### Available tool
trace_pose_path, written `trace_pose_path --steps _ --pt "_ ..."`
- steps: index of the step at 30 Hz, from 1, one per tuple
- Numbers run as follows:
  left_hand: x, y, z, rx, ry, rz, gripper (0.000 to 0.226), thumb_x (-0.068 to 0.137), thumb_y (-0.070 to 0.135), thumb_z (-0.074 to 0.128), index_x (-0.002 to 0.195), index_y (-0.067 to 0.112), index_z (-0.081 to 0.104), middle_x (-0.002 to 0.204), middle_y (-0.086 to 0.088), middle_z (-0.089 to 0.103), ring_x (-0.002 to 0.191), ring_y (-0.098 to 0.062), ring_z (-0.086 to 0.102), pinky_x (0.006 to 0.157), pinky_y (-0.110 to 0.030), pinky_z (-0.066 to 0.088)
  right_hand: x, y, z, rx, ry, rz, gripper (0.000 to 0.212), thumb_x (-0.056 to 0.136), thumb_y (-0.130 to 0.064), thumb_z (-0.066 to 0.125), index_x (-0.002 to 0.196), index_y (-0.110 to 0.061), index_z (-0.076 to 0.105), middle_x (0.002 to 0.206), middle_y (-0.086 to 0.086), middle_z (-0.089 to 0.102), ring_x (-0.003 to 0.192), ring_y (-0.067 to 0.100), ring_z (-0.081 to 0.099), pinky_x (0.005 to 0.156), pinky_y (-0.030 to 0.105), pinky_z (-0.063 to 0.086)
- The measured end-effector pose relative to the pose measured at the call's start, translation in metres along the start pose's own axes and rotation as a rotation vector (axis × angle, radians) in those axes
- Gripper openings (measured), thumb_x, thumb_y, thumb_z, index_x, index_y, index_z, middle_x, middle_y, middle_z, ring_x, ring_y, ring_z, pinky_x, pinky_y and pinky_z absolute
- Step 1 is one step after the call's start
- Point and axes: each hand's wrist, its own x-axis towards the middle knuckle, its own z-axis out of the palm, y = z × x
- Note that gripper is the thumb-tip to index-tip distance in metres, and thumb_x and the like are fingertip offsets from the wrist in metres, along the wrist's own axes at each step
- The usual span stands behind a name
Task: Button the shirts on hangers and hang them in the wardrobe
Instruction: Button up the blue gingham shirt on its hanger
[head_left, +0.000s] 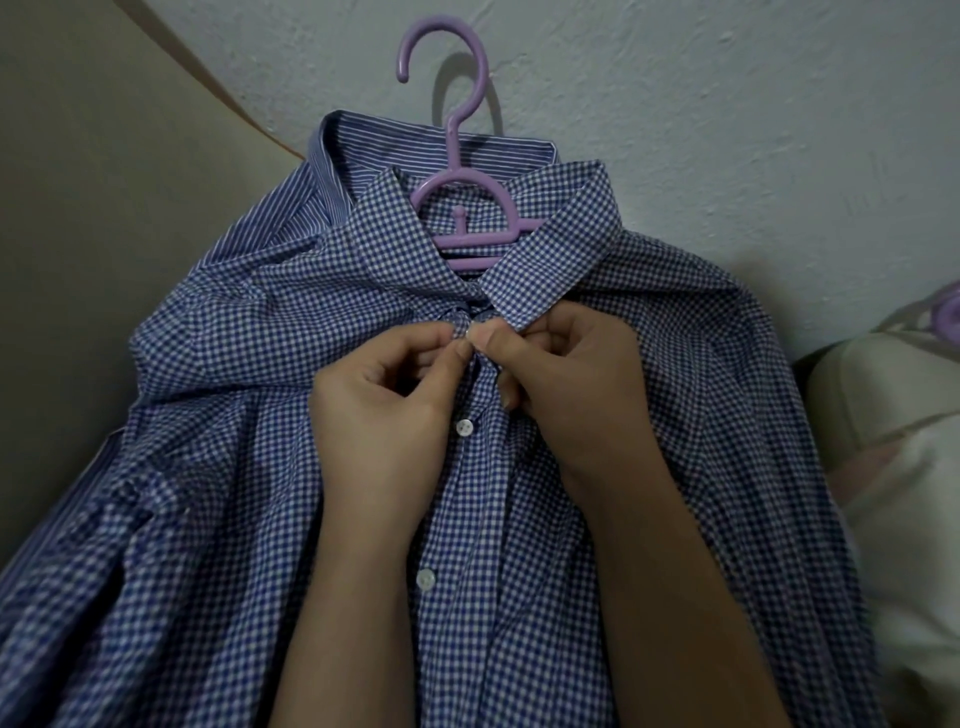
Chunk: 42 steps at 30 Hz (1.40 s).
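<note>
A blue-and-white checked shirt (218, 467) lies flat on a purple plastic hanger (462, 218), whose hook points away from me. Under it lies a blue striped shirt (332, 171); its collar and left shoulder show. My left hand (384, 415) and my right hand (571, 384) meet just below the checked collar. Both pinch the shirt's front edges at the top button, thumbs and forefingers touching. Two white buttons (465, 427) lower on the front are fastened.
The shirts rest on a pale textured surface (727, 130). A beige panel (78, 208) rises at the left. At the right edge lies a white garment (893, 467) with part of another purple hanger (948, 312) above it.
</note>
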Motion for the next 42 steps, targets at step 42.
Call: trace_pose_path --steps 42 --pt "0.0008 -0.0008 0.0048 -0.071 0.014 -0.102 0.004 0.084 0.017 0.081 0.085 0.021 0.080 0.078 0.003 0.077 0.078 -0.010 0.074 0.075 -0.030 0.060 -0.0014 0.0008 0.0032 -0.130 0.012 0.021 0.043 0.092 -0.017 0.069 0.060 -0.014 0.040 0.043 0.002 0.050 0.040 0.014 0.045 0.040 0.020 0.037"
